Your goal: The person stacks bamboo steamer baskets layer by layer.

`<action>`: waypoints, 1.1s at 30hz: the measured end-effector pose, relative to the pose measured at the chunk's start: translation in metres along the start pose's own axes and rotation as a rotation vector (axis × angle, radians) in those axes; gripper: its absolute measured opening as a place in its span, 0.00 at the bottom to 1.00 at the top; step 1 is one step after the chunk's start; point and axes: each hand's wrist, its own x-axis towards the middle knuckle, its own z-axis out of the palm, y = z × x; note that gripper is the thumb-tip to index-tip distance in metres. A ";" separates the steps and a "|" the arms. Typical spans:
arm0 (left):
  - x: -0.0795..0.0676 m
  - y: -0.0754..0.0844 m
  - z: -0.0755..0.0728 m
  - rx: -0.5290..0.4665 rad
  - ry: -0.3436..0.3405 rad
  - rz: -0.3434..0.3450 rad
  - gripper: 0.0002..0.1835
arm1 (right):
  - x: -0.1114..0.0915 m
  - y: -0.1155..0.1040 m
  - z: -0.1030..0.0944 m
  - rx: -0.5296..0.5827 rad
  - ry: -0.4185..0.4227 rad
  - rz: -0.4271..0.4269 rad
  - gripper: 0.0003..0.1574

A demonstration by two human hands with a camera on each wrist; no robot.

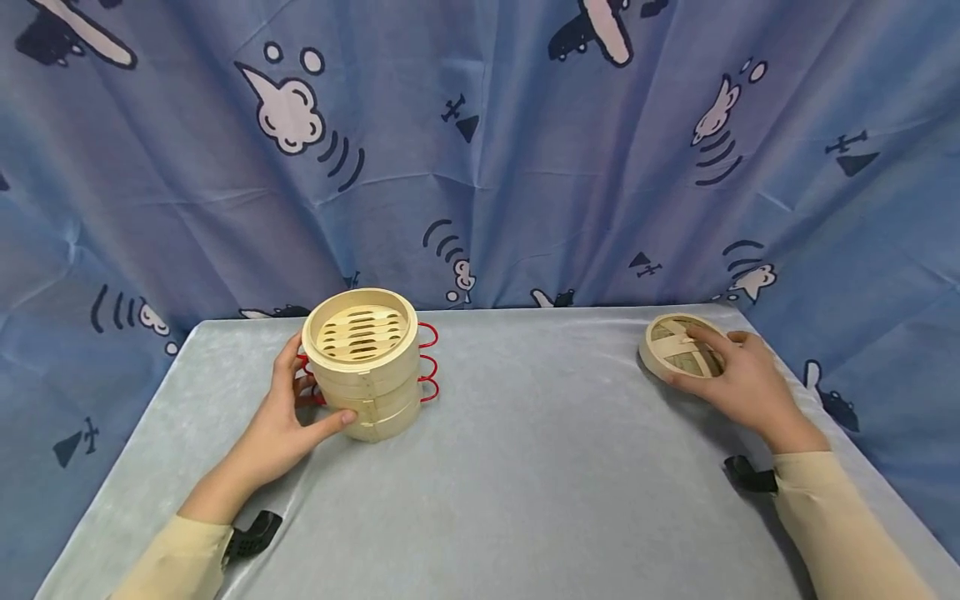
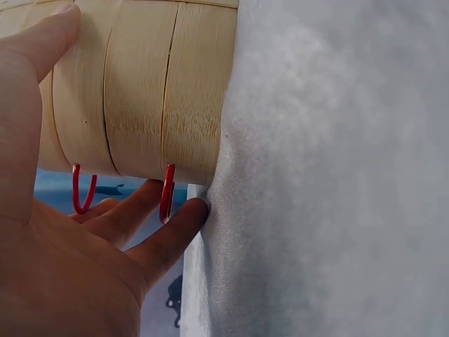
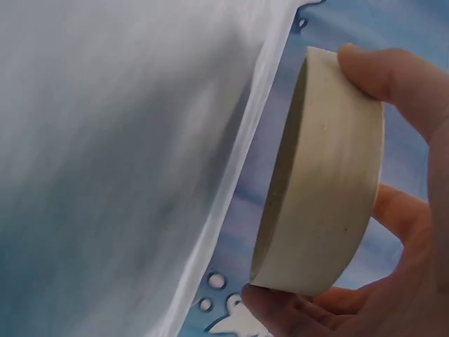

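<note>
On the left of the table stands a stack of round bamboo steamer baskets (image 1: pixel 375 383), with red loop handles on both sides. Slats show inside the open top basket. My left hand (image 1: pixel 281 425) holds the stack from its left, the thumb across the lower front and the fingers by the red handles (image 2: pixel 167 193). At the far right, my right hand (image 1: pixel 738 379) grips a round bamboo steamer lid (image 1: pixel 660 354) with a woven top. In the right wrist view, thumb and fingers pinch opposite edges of the lid (image 3: pixel 323 175), its rim raised off the table.
A pale grey cloth covers the table (image 1: pixel 525 467). Behind it and at both sides hangs a blue patterned curtain (image 1: pixel 510 167). The stack and the lid are both toward the table's back edge.
</note>
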 end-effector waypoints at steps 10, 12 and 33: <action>0.002 0.001 0.000 0.003 0.001 -0.006 0.70 | 0.003 -0.037 -0.004 0.030 0.051 -0.068 0.58; 0.001 0.001 0.000 0.005 0.001 -0.010 0.70 | 0.004 -0.042 -0.006 0.035 0.060 -0.088 0.58; -0.001 0.004 -0.002 0.007 -0.007 -0.012 0.68 | 0.015 -0.100 -0.023 0.099 0.013 -0.119 0.58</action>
